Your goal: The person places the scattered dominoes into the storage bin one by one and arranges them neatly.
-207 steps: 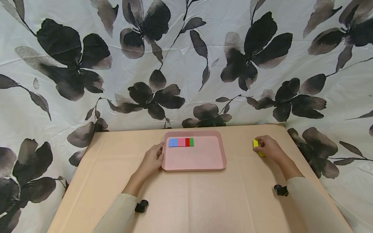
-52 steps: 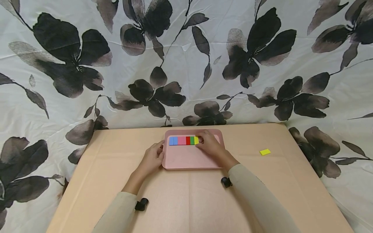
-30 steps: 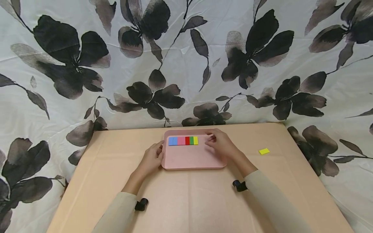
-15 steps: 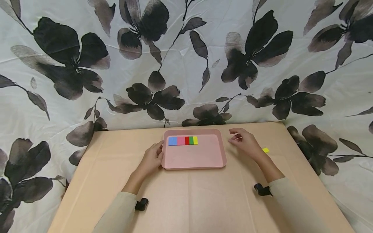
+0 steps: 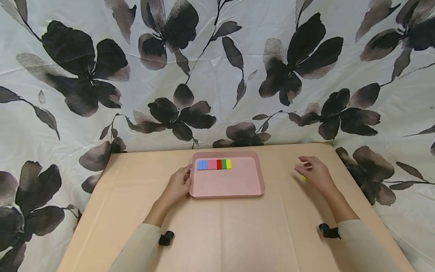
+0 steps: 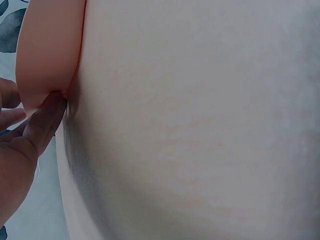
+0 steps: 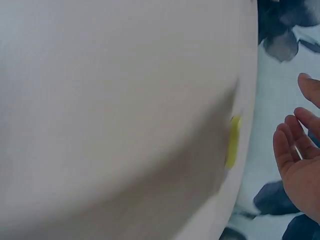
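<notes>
The pink tray (image 5: 227, 187) lies on the table, and my left hand (image 5: 176, 185) holds its left edge. In the left wrist view, the thumb (image 6: 46, 117) presses the side wall of the tray (image 6: 50, 45) near a corner, with other fingers beyond it. Inside, a row of small flat blocks runs blue, pink (image 5: 212, 164), red (image 5: 219, 164), green (image 5: 224, 164) and yellow (image 5: 229, 164). To the right, my right hand (image 5: 316, 173) hovers with loosely bent fingers and nothing in them. A loose yellow block (image 7: 233, 142) lies below it on the table, mostly hidden in the head view.
The tan-covered table (image 5: 251, 234) ends at a back edge just behind the tray. A white cloth (image 5: 238, 113) with dark flowers hangs behind and along both sides. Black wrist cameras (image 5: 166, 238) sit at both cuffs.
Earlier, my right hand set a yellow block at the row's right end, let go, and moved right out of the tray to above the other yellow block. My left hand stays at the tray.
</notes>
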`<state>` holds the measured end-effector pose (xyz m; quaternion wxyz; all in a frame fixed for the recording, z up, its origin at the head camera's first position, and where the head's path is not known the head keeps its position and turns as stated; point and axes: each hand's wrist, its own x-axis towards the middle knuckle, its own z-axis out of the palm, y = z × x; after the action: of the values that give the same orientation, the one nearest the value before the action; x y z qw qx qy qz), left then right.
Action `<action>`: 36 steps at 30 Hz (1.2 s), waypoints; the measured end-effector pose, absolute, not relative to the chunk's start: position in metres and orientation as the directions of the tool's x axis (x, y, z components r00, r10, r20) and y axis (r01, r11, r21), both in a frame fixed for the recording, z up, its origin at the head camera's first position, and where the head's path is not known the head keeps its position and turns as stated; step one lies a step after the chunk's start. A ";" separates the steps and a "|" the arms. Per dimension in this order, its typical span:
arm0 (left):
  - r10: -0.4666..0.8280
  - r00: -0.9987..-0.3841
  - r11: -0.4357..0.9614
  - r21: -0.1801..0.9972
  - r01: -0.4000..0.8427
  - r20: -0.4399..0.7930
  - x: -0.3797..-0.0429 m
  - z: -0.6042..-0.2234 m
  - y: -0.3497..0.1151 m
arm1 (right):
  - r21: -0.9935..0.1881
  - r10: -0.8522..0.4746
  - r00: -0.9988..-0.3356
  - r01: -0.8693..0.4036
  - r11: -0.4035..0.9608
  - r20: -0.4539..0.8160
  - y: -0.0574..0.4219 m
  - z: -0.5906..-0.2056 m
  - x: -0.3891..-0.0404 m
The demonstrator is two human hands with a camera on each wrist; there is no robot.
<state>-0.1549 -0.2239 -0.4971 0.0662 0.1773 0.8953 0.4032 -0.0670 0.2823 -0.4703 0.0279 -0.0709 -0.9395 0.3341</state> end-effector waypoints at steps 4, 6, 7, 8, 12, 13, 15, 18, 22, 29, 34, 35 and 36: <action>0.372 -0.928 0.609 0.748 0.263 0.022 -0.154 -0.497 -0.223 | -0.588 0.205 -0.977 0.197 0.784 -0.054 0.295 -0.476 -0.055; 0.372 -0.928 0.608 0.750 0.259 0.019 -0.154 -0.498 -0.223 | -0.560 0.227 -0.970 0.233 0.795 -0.082 0.300 -0.479 -0.051; 0.373 -0.928 0.609 0.750 0.257 0.016 -0.154 -0.499 -0.223 | -0.548 0.237 -0.967 0.251 0.798 -0.097 0.302 -0.481 -0.049; 0.374 -0.927 0.610 0.751 0.254 0.011 -0.153 -0.500 -0.223 | -0.537 0.245 -0.963 0.264 0.801 -0.109 0.303 -0.482 -0.047; 0.376 -0.927 0.609 0.752 0.251 0.005 -0.153 -0.501 -0.224 | -0.524 0.272 -0.950 0.311 0.793 -0.152 0.307 -0.489 -0.043; 0.377 -0.926 0.609 0.751 0.254 0.007 -0.152 -0.501 -0.224 | -0.525 0.278 -0.947 0.321 0.788 -0.162 0.308 -0.491 -0.042; 0.379 -0.925 0.607 0.753 0.254 0.007 -0.152 -0.501 -0.224 | -0.523 0.293 -0.941 0.339 0.782 -0.171 0.310 -0.493 -0.042; 0.381 -0.925 0.607 0.753 0.254 0.006 -0.154 -0.500 -0.224 | -0.521 0.309 -0.936 0.351 0.778 -0.169 0.310 -0.496 -0.041; 0.375 -0.927 0.610 0.754 0.245 -0.002 -0.155 -0.499 -0.223 | -0.520 0.318 -0.934 0.354 0.777 -0.161 0.307 -0.496 -0.044; 0.379 -0.926 0.619 0.745 0.246 -0.009 -0.156 -0.497 -0.223 | -0.507 0.325 -0.930 0.367 0.780 -0.173 0.303 -0.496 -0.046; 0.378 -0.926 0.620 0.740 0.260 0.008 -0.155 -0.497 -0.223 | -0.505 0.316 -0.935 0.354 0.787 -0.162 0.304 -0.497 -0.046; 0.379 -0.926 0.621 0.739 0.261 0.009 -0.155 -0.497 -0.223 | -0.505 0.316 -0.935 0.352 0.788 -0.159 0.304 -0.497 -0.045; 0.379 -0.925 0.622 0.738 0.261 0.008 -0.155 -0.497 -0.223 | -0.506 0.318 -0.935 0.353 0.787 -0.157 0.304 -0.497 -0.045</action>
<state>-0.1552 -0.2229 -0.4971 0.0744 0.1784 0.8975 0.3965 -0.0449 0.3042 -0.4973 -0.0318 -0.1776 -0.9447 0.2737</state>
